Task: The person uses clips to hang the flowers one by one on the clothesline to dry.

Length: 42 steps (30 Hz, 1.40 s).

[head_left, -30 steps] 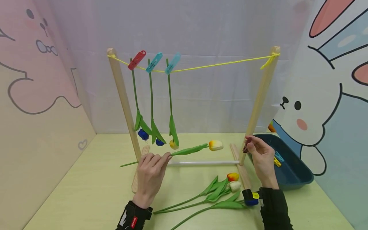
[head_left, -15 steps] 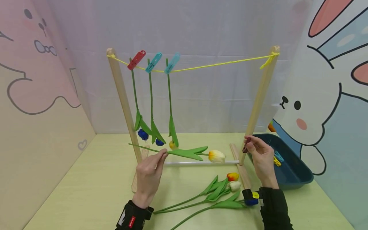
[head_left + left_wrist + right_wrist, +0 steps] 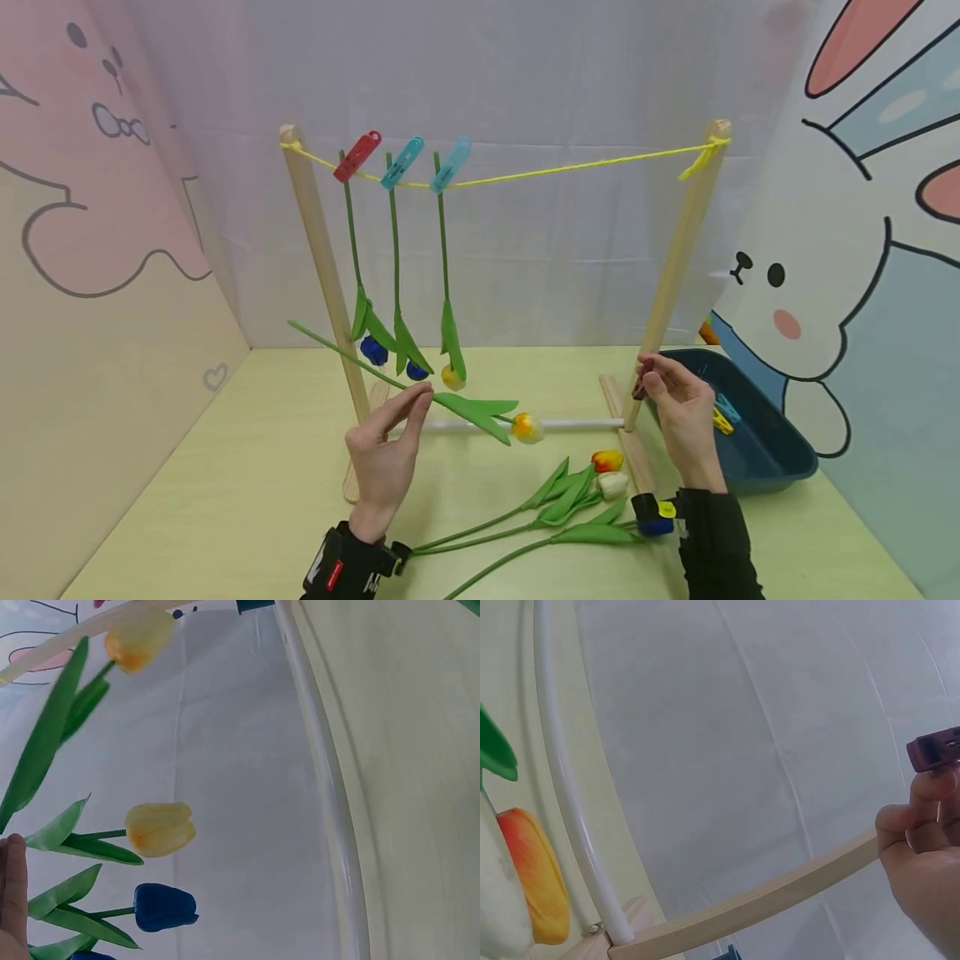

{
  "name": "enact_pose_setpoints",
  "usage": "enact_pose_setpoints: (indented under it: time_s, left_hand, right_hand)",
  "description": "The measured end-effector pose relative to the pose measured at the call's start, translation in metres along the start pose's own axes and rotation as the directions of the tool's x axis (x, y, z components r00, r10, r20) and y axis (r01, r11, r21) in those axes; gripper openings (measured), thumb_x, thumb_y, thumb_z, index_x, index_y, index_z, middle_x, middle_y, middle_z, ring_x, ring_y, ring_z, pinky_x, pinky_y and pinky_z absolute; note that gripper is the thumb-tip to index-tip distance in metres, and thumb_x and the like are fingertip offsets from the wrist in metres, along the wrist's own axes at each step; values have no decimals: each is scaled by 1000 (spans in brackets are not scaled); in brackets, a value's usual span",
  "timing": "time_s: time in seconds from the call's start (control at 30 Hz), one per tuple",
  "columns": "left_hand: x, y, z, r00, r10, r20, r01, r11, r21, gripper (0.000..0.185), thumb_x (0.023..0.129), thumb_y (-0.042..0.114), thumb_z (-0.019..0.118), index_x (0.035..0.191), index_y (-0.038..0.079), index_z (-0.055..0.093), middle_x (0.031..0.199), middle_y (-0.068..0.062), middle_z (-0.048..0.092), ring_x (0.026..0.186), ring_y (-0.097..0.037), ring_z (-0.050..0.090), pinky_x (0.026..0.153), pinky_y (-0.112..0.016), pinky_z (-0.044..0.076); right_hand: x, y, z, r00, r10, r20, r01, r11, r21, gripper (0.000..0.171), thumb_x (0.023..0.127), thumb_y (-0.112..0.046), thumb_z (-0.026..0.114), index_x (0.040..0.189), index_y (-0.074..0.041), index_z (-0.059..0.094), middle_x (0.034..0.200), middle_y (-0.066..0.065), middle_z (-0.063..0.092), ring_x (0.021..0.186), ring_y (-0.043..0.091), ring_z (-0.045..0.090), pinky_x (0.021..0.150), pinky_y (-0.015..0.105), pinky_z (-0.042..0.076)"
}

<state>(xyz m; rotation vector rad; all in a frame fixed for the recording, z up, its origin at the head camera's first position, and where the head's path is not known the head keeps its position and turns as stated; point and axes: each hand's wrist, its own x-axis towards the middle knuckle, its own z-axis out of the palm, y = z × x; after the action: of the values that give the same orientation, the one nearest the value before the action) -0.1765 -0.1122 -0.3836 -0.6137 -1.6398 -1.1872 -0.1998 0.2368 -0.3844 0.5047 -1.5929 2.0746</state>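
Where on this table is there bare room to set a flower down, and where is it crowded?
Bare table lies left of the rack's left post. The yellow string is free from the light blue peg to the right post. Crowded: the loose tulips front centre, and the bin beside the right hand.

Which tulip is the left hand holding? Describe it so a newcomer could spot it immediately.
Start at the wooden rack with the yellow string. In front of its lower white bar, the left hand pinches a tulip by the stem. Unlike the three clipped tulips and those lying flat, it slants in mid-air, yellow-orange head lowest.
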Motion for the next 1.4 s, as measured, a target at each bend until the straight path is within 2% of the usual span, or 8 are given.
enact_pose_setpoints:
  time_s: [0.2, 0.57, 0.93, 1.03, 1.1, 1.23, 1.3, 1.4]
  left_hand:
    - [1, 3, 0, 998, -68, -1, 68, 996, -54, 31, 80, -21, 70, 106, -5, 75, 93, -23, 76, 93, 2, 73, 82, -14, 58]
    - [-3, 9, 5, 985, -170, 36, 174, 966, -191, 21, 85, -17, 68, 101, -13, 54, 93, -27, 73, 90, 0, 74, 77, -17, 60]
    - [-3, 12, 13, 972, -226, 57, 232, 963, -135, 32, 84, -12, 73, 113, -7, 61, 88, -23, 76, 82, 4, 71, 76, -14, 57]
    - [-1, 13, 16, 962, -257, 90, 266, 959, -102, 30, 86, -7, 73, 114, -7, 64, 91, -21, 77, 84, -5, 73, 79, -19, 59]
    - [-17, -21, 22, 965, -236, 111, 247, 964, -97, 31, 89, 0, 73, 119, 0, 66, 99, -13, 78, 91, -9, 73, 82, -21, 58]
    - [-19, -40, 31, 980, -150, 131, 169, 975, -142, 30, 92, 7, 72, 121, 8, 69, 105, -3, 78, 92, -10, 71, 81, -21, 56]
    - [-13, -36, 36, 985, -110, 130, 134, 973, -190, 26, 94, 12, 70, 120, 11, 70, 105, -1, 78, 91, -8, 70, 80, -19, 54]
    - [8, -7, 37, 983, -130, 132, 151, 975, -163, 21, 94, 12, 71, 114, 8, 72, 98, -6, 78, 83, -5, 67, 75, -17, 52]
  right_hand:
    - [0, 1, 0, 1000, -5, 14, 4, 1000, 21, 21, 99, 4, 55, 114, -1, 70, 96, -2, 72, 82, 10, 63, 75, 15, 57]
    - [-1, -1, 2, 999, 43, 21, -43, 999, 15, 20, 101, -2, 56, 116, 0, 69, 97, -2, 72, 83, 10, 66, 81, 15, 57]
    - [0, -3, 7, 999, 36, 6, -36, 999, -10, 22, 101, 0, 55, 118, 8, 64, 103, -2, 75, 91, 8, 69, 80, 14, 55]
    - [3, -5, 10, 999, 38, -5, -38, 999, -29, 21, 99, 2, 57, 118, 7, 65, 103, -3, 75, 89, 8, 67, 80, 14, 56]
    - [6, -7, 12, 999, 40, -11, -41, 997, -66, 19, 98, 1, 59, 116, 5, 65, 102, -5, 74, 87, 7, 67, 80, 13, 55]
    - [14, -13, 18, 1000, 26, -13, -27, 996, -80, 17, 96, 2, 62, 113, 2, 66, 100, -5, 72, 87, 6, 68, 81, 13, 56]
    - [19, -17, 22, 1000, 11, -1, -11, 998, -63, 16, 96, 2, 63, 112, 1, 66, 101, -4, 71, 88, 7, 69, 81, 14, 56]
    - [26, -23, 27, 999, -35, 37, 37, 998, -43, 15, 95, 3, 64, 110, 1, 66, 100, -3, 71, 88, 7, 69, 80, 14, 56]
